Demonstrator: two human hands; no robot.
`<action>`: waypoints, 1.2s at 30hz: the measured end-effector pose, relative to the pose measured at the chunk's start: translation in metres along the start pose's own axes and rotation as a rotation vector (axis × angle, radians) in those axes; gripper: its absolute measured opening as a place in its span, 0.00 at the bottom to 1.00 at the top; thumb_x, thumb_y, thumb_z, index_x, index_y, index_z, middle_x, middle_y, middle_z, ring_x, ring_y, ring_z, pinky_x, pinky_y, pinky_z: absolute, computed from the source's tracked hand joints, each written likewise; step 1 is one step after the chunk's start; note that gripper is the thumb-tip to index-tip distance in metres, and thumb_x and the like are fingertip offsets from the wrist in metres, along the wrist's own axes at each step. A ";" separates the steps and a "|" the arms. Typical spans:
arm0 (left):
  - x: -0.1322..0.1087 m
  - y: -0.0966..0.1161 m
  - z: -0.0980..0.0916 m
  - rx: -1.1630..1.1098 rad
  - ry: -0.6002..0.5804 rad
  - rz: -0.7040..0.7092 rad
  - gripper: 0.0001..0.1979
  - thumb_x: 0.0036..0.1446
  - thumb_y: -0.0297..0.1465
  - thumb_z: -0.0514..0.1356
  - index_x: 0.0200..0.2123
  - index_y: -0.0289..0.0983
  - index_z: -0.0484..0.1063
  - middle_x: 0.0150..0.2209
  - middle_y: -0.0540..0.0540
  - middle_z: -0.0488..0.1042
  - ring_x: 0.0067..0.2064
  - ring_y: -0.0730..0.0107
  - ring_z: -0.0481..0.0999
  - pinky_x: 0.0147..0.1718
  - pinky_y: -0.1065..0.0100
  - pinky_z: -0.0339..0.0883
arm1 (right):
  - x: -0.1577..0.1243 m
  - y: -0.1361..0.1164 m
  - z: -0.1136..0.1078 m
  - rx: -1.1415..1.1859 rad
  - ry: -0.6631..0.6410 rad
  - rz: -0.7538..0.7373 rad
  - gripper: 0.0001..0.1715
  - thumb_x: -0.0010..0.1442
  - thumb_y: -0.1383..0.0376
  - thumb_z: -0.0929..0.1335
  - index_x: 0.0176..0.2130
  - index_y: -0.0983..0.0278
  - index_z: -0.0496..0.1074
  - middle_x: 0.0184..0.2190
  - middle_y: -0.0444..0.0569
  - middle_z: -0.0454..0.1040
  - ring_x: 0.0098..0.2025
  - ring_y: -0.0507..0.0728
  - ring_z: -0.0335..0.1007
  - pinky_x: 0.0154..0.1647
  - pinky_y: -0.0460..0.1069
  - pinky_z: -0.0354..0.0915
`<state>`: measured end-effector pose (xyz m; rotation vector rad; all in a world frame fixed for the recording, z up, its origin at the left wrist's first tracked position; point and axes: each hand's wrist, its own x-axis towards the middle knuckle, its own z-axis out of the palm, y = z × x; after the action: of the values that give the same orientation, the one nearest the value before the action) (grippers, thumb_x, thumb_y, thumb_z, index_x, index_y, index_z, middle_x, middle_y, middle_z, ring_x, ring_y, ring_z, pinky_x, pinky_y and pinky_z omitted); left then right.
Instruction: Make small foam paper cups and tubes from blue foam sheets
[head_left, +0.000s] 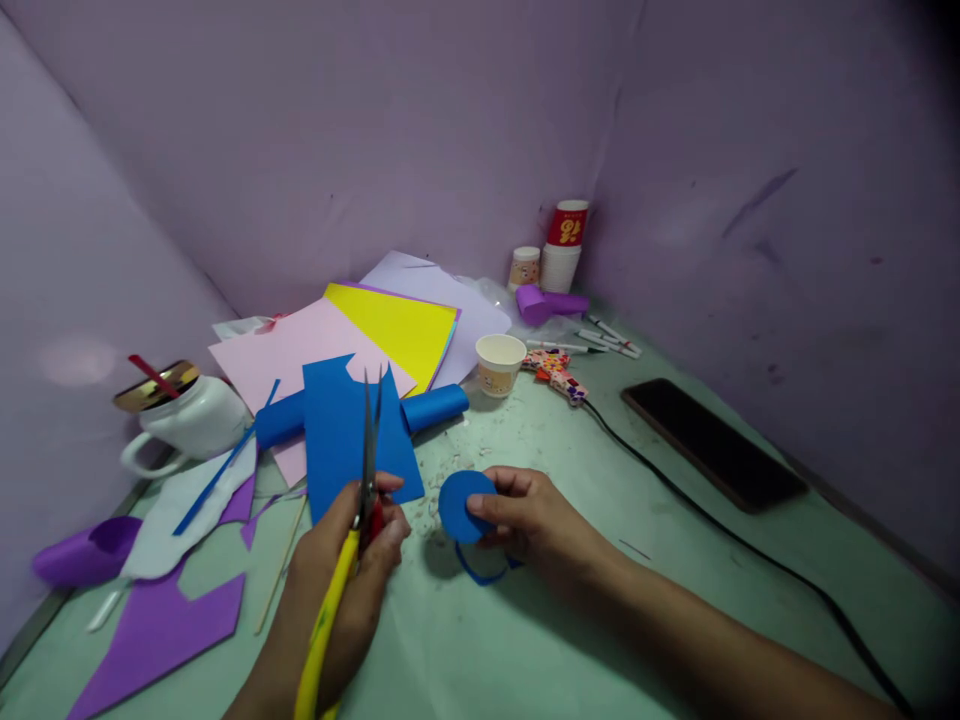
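In the head view, my left hand (356,575) is closed around a pair of scissors (330,625) with yellow handles. Their blades point away from me, slightly apart, in front of a blue sheet (337,435) with a notch in its far edge. My right hand (536,515) pinches a round blue disc (461,505) between thumb and fingers, just above the table. Under it lies a thin curved blue offcut (480,577). A rolled blue tube (436,406) sticks out beside the blue sheet.
Pink (292,350) and yellow (397,325) sheets lie behind. A paper cup (499,365), a patterned glue gun (555,372) with a black cord (675,485), and a phone (712,440) stand right. A white mug (191,415) and purple offcuts (161,630) are left.
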<state>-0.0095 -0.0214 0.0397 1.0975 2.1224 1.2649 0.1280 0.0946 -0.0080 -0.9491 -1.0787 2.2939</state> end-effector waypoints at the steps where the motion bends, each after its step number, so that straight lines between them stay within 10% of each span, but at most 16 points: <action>1: -0.001 0.003 0.001 -0.074 -0.016 -0.034 0.16 0.53 0.43 0.59 0.42 0.41 0.67 0.25 0.54 0.70 0.23 0.74 0.67 0.23 0.72 0.63 | 0.000 0.002 0.000 -0.037 -0.025 0.025 0.22 0.33 0.58 0.79 0.27 0.67 0.74 0.22 0.45 0.75 0.23 0.50 0.68 0.26 0.45 0.63; 8: 0.001 -0.005 0.010 -0.323 -0.182 -0.180 0.20 0.47 0.39 0.64 0.42 0.39 0.65 0.22 0.56 0.67 0.19 0.75 0.65 0.15 0.72 0.60 | -0.001 0.011 -0.002 -0.201 -0.193 0.055 0.26 0.34 0.52 0.79 0.28 0.69 0.76 0.21 0.46 0.74 0.23 0.49 0.66 0.27 0.46 0.62; 22: 0.009 -0.022 0.019 -0.507 0.133 -0.191 0.27 0.39 0.37 0.69 0.43 0.39 0.65 0.23 0.56 0.68 0.18 0.71 0.68 0.11 0.71 0.62 | 0.000 0.008 0.001 -0.031 -0.183 0.050 0.26 0.34 0.58 0.80 0.31 0.66 0.73 0.22 0.43 0.75 0.23 0.49 0.69 0.28 0.46 0.64; 36: -0.002 -0.021 0.031 -0.508 -0.056 -0.272 0.27 0.41 0.37 0.68 0.44 0.40 0.63 0.24 0.54 0.71 0.19 0.71 0.71 0.15 0.72 0.64 | -0.003 0.009 0.004 0.017 -0.070 -0.023 0.26 0.37 0.55 0.79 0.32 0.67 0.72 0.24 0.44 0.75 0.22 0.49 0.68 0.26 0.46 0.64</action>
<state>0.0044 -0.0121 0.0060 0.5976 1.6952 1.4982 0.1263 0.0859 -0.0120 -0.8514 -1.0907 2.3294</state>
